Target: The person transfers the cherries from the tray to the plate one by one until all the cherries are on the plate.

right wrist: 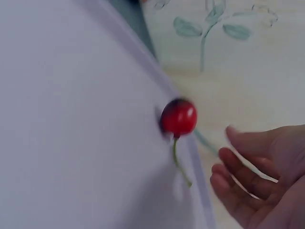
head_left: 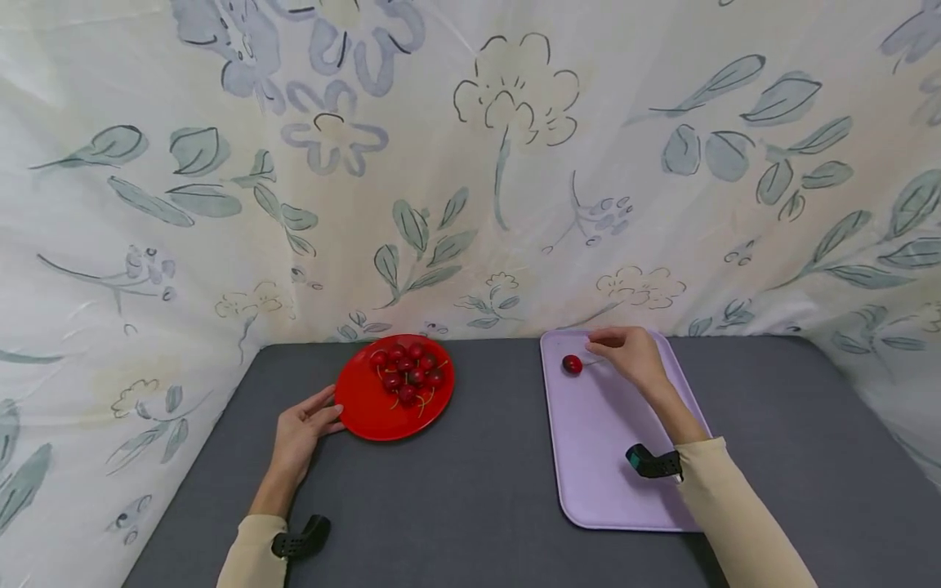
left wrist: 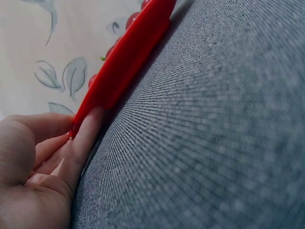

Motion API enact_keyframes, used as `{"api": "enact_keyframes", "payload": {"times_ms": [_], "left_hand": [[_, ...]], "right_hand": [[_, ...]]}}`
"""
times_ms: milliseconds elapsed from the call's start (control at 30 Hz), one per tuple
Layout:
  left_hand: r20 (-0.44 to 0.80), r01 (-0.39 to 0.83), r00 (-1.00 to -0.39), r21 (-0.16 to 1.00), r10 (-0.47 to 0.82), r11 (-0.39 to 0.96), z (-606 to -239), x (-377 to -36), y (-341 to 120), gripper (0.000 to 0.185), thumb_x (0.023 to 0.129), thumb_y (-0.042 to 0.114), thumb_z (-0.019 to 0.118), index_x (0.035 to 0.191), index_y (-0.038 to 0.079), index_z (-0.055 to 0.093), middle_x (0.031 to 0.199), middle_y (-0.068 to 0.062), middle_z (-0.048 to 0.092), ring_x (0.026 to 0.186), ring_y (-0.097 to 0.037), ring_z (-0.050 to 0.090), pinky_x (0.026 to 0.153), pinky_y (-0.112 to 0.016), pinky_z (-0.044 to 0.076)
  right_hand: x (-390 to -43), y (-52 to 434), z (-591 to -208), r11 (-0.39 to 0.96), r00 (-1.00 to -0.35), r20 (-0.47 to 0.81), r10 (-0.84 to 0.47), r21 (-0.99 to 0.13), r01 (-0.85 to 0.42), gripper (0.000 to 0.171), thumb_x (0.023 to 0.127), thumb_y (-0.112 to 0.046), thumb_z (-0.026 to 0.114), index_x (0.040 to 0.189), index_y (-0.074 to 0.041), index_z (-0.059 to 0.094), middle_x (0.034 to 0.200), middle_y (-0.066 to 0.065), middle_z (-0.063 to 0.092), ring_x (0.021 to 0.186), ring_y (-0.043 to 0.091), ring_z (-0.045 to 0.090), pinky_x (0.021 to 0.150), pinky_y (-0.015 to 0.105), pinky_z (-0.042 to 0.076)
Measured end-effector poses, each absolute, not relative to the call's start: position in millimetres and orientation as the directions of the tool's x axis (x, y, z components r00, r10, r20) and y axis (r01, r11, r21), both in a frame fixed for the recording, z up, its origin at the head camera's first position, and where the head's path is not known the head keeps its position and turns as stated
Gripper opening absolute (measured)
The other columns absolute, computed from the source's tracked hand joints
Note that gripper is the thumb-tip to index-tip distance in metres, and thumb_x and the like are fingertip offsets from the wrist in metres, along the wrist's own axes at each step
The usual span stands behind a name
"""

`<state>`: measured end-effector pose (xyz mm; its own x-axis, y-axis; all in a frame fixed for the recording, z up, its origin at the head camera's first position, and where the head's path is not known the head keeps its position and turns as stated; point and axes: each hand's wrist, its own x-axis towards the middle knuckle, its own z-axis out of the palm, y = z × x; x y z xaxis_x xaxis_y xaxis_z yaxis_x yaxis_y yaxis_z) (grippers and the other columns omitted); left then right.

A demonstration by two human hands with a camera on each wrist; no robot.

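Note:
At the left, my left hand (head_left: 300, 433) pinches the near-left rim of a red plate (head_left: 378, 415). In the left wrist view, the plate's edge (left wrist: 119, 71) lies between the thumb and fingers, low over the cloth. A pile of dark red cherries (head_left: 408, 374), with stems, sits on the plate. My right hand (head_left: 631, 356) hovers over the far end of a lilac tray (head_left: 588, 482), its fingers loosely bent around nothing. Just left of it, a single cherry (head_left: 572, 365) lies on the tray; its green stem (right wrist: 177, 162) is apart from the fingertips in the right wrist view.
Dark grey cloth (head_left: 478, 474) covers the table, with a wide strip between plate and tray. Behind the table's far edge hangs a floral curtain (head_left: 515, 245). Black bands (head_left: 654, 462) are worn on both wrists.

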<state>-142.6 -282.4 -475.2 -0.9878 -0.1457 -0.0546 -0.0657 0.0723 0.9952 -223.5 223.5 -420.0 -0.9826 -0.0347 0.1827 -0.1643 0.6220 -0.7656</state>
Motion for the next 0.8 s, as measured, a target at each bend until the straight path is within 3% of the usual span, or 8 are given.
{"api": "enact_keyframes", "payload": {"times_ms": [367,600,800], "left_hand": [[-0.037,-0.049,-0.990,0.995,-0.135,0.083,-478,-142,-282,0.053,0.098,0.009,0.061,0.147,0.000,0.042,0.146,-0.024,0.043,0.088,-0.004,0.068,0.078,-0.024,0.059],[-0.036,-0.050,-0.989,0.995,-0.144,0.089,-477,-142,-280,0.053,0.097,0.009,0.061,0.146,-0.001,0.043,0.145,-0.023,0.044,0.086,-0.004,0.069,0.078,-0.025,0.059],[-0.037,-0.051,-0.988,0.995,-0.151,0.090,-477,-142,-280,0.054,0.097,0.010,0.062,0.146,-0.001,0.043,0.145,-0.022,0.045,0.087,-0.004,0.069,0.078,-0.025,0.059]], "right_hand": [[-228,233,-432,0.674,-0.983,0.112,-0.146,-0.716,-0.182,0.025,0.086,-0.005,0.073,0.109,0.005,0.072,0.105,0.022,0.070,0.095,0.033,0.064,0.075,0.031,0.052],[-235,232,-439,0.690,-0.959,0.134,-0.249,-0.670,-0.273,0.022,0.080,-0.002,0.077,0.100,0.005,0.075,0.096,0.017,0.073,0.089,0.030,0.066,0.079,0.039,0.055],[-236,231,-439,0.725,-0.946,0.136,-0.295,-0.613,-0.315,0.010,0.081,0.000,0.076,0.090,0.002,0.077,0.088,0.013,0.073,0.083,0.024,0.066,0.074,0.036,0.054]]}}
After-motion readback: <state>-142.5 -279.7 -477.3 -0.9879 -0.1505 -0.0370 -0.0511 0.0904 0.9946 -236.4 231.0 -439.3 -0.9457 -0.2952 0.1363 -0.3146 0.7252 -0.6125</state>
